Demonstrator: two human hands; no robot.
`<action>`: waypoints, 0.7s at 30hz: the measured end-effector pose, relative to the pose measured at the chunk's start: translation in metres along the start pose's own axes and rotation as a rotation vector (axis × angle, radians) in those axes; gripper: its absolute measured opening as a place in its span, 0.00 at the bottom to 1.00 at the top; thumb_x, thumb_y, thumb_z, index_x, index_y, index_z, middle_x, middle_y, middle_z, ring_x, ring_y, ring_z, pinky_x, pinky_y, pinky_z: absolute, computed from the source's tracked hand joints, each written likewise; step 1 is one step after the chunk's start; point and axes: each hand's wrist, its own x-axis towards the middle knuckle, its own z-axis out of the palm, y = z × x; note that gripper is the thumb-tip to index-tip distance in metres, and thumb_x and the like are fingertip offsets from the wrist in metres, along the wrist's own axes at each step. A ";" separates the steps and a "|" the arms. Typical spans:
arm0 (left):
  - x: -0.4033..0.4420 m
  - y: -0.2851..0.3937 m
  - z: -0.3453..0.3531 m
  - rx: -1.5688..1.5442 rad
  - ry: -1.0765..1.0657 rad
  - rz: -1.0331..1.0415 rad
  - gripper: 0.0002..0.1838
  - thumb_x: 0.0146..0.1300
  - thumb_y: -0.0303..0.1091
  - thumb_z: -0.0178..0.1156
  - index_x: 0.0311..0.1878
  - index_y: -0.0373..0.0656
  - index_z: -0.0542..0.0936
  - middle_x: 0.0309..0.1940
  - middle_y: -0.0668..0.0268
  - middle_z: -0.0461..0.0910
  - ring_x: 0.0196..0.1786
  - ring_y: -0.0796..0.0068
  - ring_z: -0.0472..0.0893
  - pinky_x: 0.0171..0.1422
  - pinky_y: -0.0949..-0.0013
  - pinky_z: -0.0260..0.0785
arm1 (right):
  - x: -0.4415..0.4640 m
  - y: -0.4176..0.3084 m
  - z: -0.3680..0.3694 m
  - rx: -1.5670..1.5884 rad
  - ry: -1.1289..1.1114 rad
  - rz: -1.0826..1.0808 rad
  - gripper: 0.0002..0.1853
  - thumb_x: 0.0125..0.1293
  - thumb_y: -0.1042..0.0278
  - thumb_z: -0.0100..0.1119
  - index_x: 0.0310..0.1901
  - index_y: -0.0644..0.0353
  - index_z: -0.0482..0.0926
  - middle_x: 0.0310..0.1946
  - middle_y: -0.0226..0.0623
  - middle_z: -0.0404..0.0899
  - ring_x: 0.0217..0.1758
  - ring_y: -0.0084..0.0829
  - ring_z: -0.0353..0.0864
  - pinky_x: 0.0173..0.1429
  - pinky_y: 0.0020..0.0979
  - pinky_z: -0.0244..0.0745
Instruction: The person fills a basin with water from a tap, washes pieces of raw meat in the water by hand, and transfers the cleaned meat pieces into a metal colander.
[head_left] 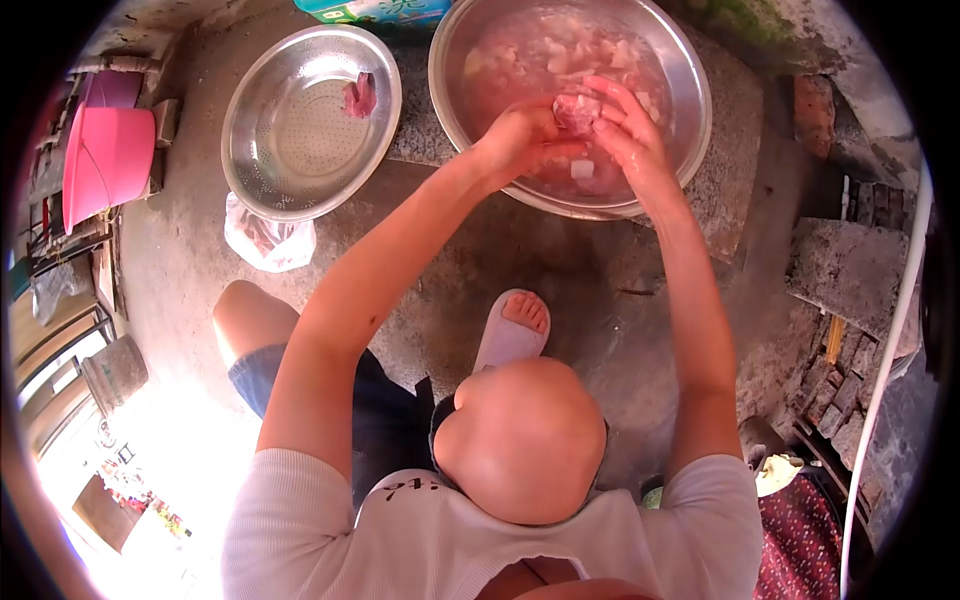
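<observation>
Pink meat [577, 113] between both half-curled hands [515, 138] [636, 142]

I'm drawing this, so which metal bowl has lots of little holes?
The metal colander on the picture's left, with one reddish piece of meat inside. Its bottom is full of holes; the basin beside it holds pinkish water.

Site type: apparently a household yard or utility area. Indicators: worn concrete floor [630, 330], stacked bricks [850, 375] along one side, exposed white pipe [890, 370], pink bucket [108, 165], and metal basin [702, 120] on a low slab [735, 190].
</observation>
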 end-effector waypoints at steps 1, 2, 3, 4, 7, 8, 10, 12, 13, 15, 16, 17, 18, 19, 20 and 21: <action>-0.001 0.001 0.000 -0.011 -0.010 0.011 0.18 0.56 0.23 0.44 0.52 0.34 0.67 0.50 0.57 0.69 0.53 0.68 0.71 0.60 0.65 0.65 | 0.001 0.001 0.002 -0.069 -0.006 -0.072 0.17 0.61 0.77 0.48 0.53 0.58 0.68 0.45 0.34 0.75 0.48 0.24 0.73 0.52 0.25 0.65; -0.003 0.002 -0.001 -0.022 -0.016 0.023 0.18 0.56 0.23 0.45 0.51 0.34 0.68 0.49 0.58 0.70 0.53 0.69 0.72 0.60 0.65 0.65 | 0.003 0.001 0.005 -0.136 -0.014 -0.144 0.17 0.61 0.76 0.49 0.52 0.58 0.69 0.44 0.33 0.75 0.47 0.24 0.73 0.51 0.24 0.66; -0.005 0.002 -0.003 -0.003 0.000 0.019 0.17 0.57 0.23 0.46 0.51 0.35 0.68 0.48 0.58 0.71 0.51 0.70 0.72 0.59 0.66 0.66 | 0.004 0.001 0.007 -0.292 -0.026 -0.124 0.16 0.60 0.75 0.50 0.51 0.58 0.70 0.42 0.32 0.76 0.45 0.23 0.74 0.50 0.24 0.66; -0.006 0.002 -0.004 0.016 0.018 0.015 0.16 0.57 0.24 0.47 0.50 0.36 0.69 0.46 0.59 0.72 0.50 0.71 0.73 0.58 0.67 0.67 | 0.006 0.000 0.007 -0.448 -0.039 -0.104 0.15 0.60 0.74 0.51 0.50 0.58 0.71 0.41 0.31 0.76 0.44 0.22 0.74 0.49 0.24 0.67; -0.016 0.013 -0.019 0.098 0.094 0.013 0.13 0.59 0.27 0.51 0.48 0.38 0.70 0.41 0.62 0.76 0.46 0.74 0.76 0.54 0.72 0.68 | 0.011 -0.014 0.017 -0.687 -0.064 -0.163 0.13 0.58 0.71 0.55 0.45 0.57 0.75 0.37 0.29 0.77 0.39 0.21 0.75 0.47 0.23 0.68; -0.032 0.022 -0.032 0.122 0.162 0.010 0.13 0.59 0.29 0.52 0.47 0.38 0.71 0.40 0.63 0.77 0.44 0.75 0.77 0.52 0.73 0.69 | 0.017 0.007 0.005 -0.676 -0.030 -0.176 0.14 0.58 0.72 0.54 0.47 0.57 0.74 0.39 0.31 0.77 0.42 0.23 0.74 0.48 0.23 0.68; -0.077 0.079 -0.050 0.460 0.280 0.102 0.14 0.59 0.32 0.54 0.48 0.42 0.72 0.41 0.61 0.78 0.44 0.73 0.77 0.50 0.72 0.68 | 0.035 0.035 -0.061 -0.832 -0.053 -0.130 0.17 0.60 0.70 0.53 0.51 0.59 0.71 0.46 0.35 0.74 0.50 0.28 0.72 0.53 0.26 0.67; -0.104 0.107 -0.119 0.661 0.271 0.214 0.09 0.61 0.30 0.53 0.43 0.39 0.74 0.30 0.67 0.78 0.31 0.76 0.78 0.33 0.77 0.71 | 0.069 0.094 -0.171 -1.011 -0.153 -0.134 0.20 0.62 0.65 0.53 0.55 0.62 0.67 0.52 0.38 0.72 0.56 0.31 0.70 0.58 0.29 0.64; -0.116 0.138 -0.135 1.014 0.379 0.092 0.10 0.59 0.31 0.55 0.43 0.38 0.75 0.29 0.65 0.79 0.31 0.75 0.79 0.33 0.76 0.72 | 0.075 0.109 -0.195 -1.118 -0.118 -0.053 0.24 0.61 0.61 0.53 0.57 0.62 0.64 0.55 0.42 0.69 0.58 0.34 0.67 0.60 0.30 0.62; -0.124 0.166 -0.181 2.004 0.300 0.062 0.18 0.52 0.36 0.60 0.45 0.38 0.74 0.31 0.58 0.79 0.32 0.66 0.80 0.36 0.64 0.73 | 0.088 0.136 -0.210 -1.203 -0.002 0.122 0.32 0.60 0.53 0.53 0.62 0.62 0.57 0.61 0.46 0.60 0.65 0.41 0.58 0.64 0.35 0.55; -0.121 0.159 -0.195 2.451 0.329 0.149 0.21 0.50 0.39 0.62 0.46 0.38 0.74 0.32 0.55 0.79 0.33 0.63 0.80 0.39 0.59 0.73 | 0.091 0.152 -0.199 -1.307 -0.047 0.015 0.32 0.60 0.54 0.53 0.62 0.61 0.57 0.61 0.47 0.59 0.65 0.43 0.57 0.64 0.36 0.55; -0.107 0.150 -0.194 2.530 0.302 0.202 0.20 0.51 0.38 0.60 0.47 0.39 0.74 0.34 0.56 0.79 0.35 0.63 0.79 0.41 0.60 0.72 | 0.093 0.172 -0.187 -1.416 -0.085 -0.094 0.32 0.59 0.55 0.53 0.62 0.60 0.57 0.62 0.47 0.58 0.65 0.45 0.56 0.65 0.37 0.54; -0.082 0.133 -0.185 2.344 0.168 0.232 0.19 0.52 0.37 0.59 0.48 0.40 0.73 0.36 0.56 0.78 0.38 0.64 0.79 0.43 0.61 0.71 | 0.092 0.176 -0.165 -1.530 -0.114 -0.205 0.32 0.59 0.56 0.53 0.63 0.59 0.56 0.62 0.48 0.57 0.65 0.47 0.56 0.65 0.38 0.53; -0.050 0.107 -0.167 2.119 0.050 0.231 0.19 0.54 0.36 0.57 0.49 0.41 0.73 0.39 0.57 0.78 0.40 0.65 0.78 0.46 0.62 0.70 | 0.064 0.141 -0.100 -1.653 -0.085 -0.069 0.33 0.58 0.58 0.53 0.64 0.57 0.54 0.62 0.51 0.55 0.66 0.47 0.53 0.65 0.41 0.53; -0.021 0.081 -0.152 1.994 -0.043 0.256 0.18 0.55 0.34 0.56 0.49 0.42 0.72 0.41 0.57 0.77 0.42 0.66 0.77 0.48 0.63 0.69 | 0.058 0.122 -0.087 -1.759 -0.193 -0.138 0.33 0.57 0.58 0.53 0.64 0.56 0.55 0.62 0.51 0.55 0.65 0.47 0.53 0.65 0.41 0.53; 0.008 0.061 -0.142 1.963 -0.101 0.316 0.17 0.56 0.33 0.54 0.50 0.43 0.72 0.43 0.57 0.76 0.45 0.66 0.77 0.51 0.64 0.68 | 0.057 0.101 -0.081 -1.863 -0.301 -0.209 0.32 0.57 0.58 0.52 0.63 0.56 0.56 0.62 0.51 0.56 0.65 0.47 0.54 0.65 0.41 0.53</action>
